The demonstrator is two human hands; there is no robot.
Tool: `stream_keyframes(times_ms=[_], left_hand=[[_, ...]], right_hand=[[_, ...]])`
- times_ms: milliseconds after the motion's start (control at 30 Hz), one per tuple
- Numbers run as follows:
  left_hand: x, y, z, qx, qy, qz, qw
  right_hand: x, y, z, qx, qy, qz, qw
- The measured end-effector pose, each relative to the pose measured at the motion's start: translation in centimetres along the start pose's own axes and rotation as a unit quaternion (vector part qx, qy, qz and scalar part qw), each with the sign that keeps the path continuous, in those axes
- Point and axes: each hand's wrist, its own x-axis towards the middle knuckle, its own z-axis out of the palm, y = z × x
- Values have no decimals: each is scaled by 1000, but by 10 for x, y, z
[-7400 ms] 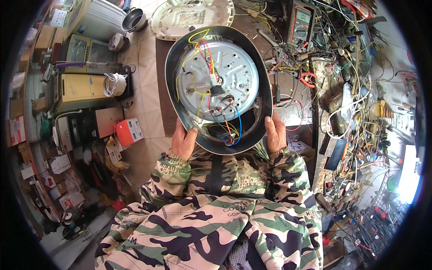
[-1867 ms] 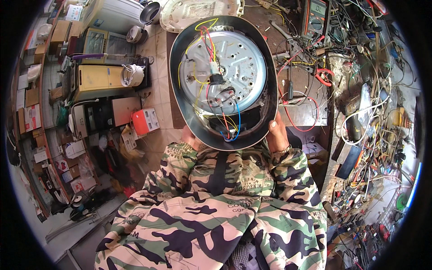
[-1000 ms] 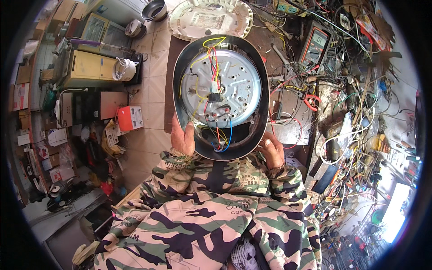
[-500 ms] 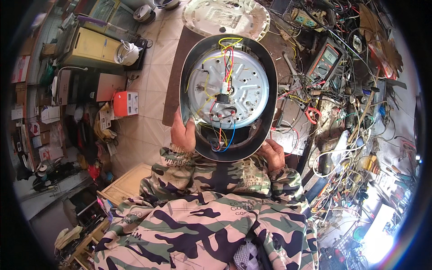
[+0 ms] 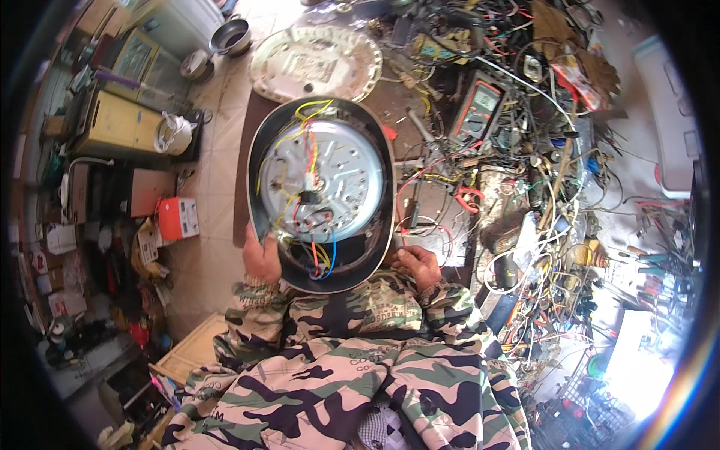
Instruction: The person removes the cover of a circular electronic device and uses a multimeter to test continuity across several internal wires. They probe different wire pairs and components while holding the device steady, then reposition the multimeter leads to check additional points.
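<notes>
In front of me an oval electric cooker body (image 5: 370,259) lies with its underside up and open. Inside its dark rim sits a round silver metal plate (image 5: 352,176) with yellow, red and blue wires running across it. My left hand (image 5: 262,257) grips the lower left side of the rim, thumb at the edge. Beside the lower right rim is my right hand (image 5: 418,267), its fingers curled and pinched together near a thin red lead (image 5: 452,244). What lies between those fingers is too small to make out.
Beyond the body lies a dirty off-white oval base cover (image 5: 315,66). A multimeter (image 5: 478,111) rests at the right among tangled cables, red-handled pliers (image 5: 469,199) and tools. Across the tiled floor on the left stand an orange-red box (image 5: 178,218) and a yellow cabinet (image 5: 120,122).
The whole view has shifted, so the cooker body appears lower, further left and slightly smaller. My right hand's fingers are more curled; my left hand keeps its grip on the rim.
</notes>
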Motion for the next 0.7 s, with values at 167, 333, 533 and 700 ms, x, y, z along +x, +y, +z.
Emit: stream_keyframes(times_ms=[167, 333, 533, 700], left_hand=[[0, 10, 1, -6, 5, 45, 999], [3, 5, -4, -9, -14, 40, 999], [-1, 7, -4, 74, 26, 14, 997], [-3, -3, -12, 82, 19, -5, 996]], right_hand=[[3, 2, -25, -17, 23, -18, 999], [-2, -3, -27, 20, 49, -16, 998], [10, 1, -34, 3, 47, -23, 999], [10, -4, -31, -15, 46, -16, 999]])
